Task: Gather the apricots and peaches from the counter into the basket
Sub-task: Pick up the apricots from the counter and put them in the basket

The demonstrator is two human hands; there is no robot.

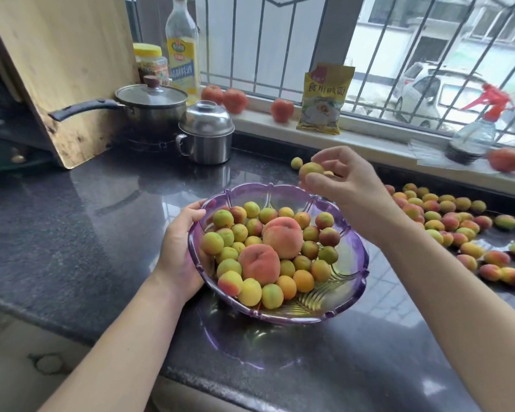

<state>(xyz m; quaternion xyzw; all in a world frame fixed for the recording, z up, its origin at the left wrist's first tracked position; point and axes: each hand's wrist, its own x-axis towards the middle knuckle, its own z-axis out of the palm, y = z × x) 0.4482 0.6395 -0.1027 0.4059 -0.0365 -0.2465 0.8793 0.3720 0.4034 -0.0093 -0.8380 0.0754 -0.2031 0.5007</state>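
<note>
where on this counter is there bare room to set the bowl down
Bare dark counter lies left of the purple bowl, between the steel pot and the front edge, and in front of the bowl. The right side is crowded with loose apricots up to the windowsill.

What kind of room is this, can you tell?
Most likely a home kitchen. A lidded saucepan sits on a stove burner beside a dark stone counter, a bottle of cooking oil stands behind it, and a large wooden cutting board leans at the left.
</note>
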